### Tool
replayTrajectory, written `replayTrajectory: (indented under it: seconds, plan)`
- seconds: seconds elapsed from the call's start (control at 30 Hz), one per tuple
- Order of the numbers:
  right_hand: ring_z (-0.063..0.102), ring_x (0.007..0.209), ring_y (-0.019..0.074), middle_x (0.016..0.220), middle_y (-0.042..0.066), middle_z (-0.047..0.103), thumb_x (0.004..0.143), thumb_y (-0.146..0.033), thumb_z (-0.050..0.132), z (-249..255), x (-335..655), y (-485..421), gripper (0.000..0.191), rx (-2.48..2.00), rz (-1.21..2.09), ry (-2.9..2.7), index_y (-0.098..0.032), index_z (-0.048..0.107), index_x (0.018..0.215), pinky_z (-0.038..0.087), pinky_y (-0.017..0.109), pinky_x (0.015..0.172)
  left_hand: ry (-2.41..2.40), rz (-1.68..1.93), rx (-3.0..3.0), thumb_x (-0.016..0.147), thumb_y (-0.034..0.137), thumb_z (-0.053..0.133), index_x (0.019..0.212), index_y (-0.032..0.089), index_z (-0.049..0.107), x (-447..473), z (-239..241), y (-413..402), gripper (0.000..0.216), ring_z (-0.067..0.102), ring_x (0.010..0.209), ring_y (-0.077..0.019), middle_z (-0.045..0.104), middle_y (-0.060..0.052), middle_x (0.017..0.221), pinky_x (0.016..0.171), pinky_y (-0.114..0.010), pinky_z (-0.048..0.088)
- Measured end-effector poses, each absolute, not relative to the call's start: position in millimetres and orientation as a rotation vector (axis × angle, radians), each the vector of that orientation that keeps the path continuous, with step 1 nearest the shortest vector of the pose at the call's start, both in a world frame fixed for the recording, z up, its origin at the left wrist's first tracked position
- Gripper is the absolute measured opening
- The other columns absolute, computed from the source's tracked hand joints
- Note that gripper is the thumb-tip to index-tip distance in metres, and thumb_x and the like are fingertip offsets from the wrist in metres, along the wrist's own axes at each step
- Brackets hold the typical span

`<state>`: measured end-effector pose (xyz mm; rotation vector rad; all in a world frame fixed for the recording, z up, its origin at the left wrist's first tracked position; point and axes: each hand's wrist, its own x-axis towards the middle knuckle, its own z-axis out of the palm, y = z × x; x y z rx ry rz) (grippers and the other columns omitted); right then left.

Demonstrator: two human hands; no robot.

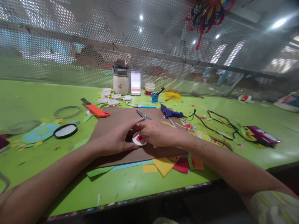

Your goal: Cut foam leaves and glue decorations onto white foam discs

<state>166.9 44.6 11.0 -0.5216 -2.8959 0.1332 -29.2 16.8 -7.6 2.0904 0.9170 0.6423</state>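
Above a brown board (109, 124), my left hand (114, 137) grips the edge of a small white disc (135, 141) between thumb and fingers. A small red piece (138, 138), paper-like, lies against the disc's face. My right hand (161, 133) is closed, its fingertips pinched at the red piece; part of the disc is hidden behind them. Just beyond my hands a pointed metal blade (143, 115) lies on the board, its near end covered. A blue glue gun (171, 112) rests at the board's far right.
An orange-handled cutter (98, 110) and black-rimmed disc (65, 131) lie left. Several round white pieces (113, 102) sit near a jug (120, 81). Right are a black cable (219, 116), purple device (263, 135) and paper scraps. Coloured paper (163, 165) pokes out under the board.
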Motion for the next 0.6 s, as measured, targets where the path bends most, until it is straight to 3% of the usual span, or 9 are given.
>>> replayTrajectory:
  seconds: [0.43, 0.6]
  plan:
    - [0.061, 0.096, 0.0197, 0.111, 0.010, 0.067, 0.088, -0.011, 0.057, 10.7, 168.3, 42.7, 0.014, -0.555, 0.239, -2.866, -0.015, 0.071, 0.087, 0.043, 0.029, 0.077, 0.960, 0.619, 2.131, 0.080, 0.035, 0.067, 0.141, 0.024, 0.035, -29.9, -7.7, 16.4, 0.070, 0.064, 0.109, -0.0241, 0.062, -0.010, 0.129, 0.090, -0.038, 0.053]
    - [0.061, 0.080, 0.0161, 0.098, 0.009, 0.068, 0.086, -0.010, 0.060, 14.9, 171.8, 40.2, 0.014, -0.664, 0.227, -2.818, -0.013, 0.073, 0.083, 0.040, 0.026, 0.065, 0.956, 0.618, 2.111, 0.080, 0.033, 0.066, 0.142, 0.026, 0.033, -30.6, -5.1, 14.3, 0.071, 0.065, 0.106, -0.0237, 0.065, -0.008, 0.123, 0.089, -0.038, 0.052]
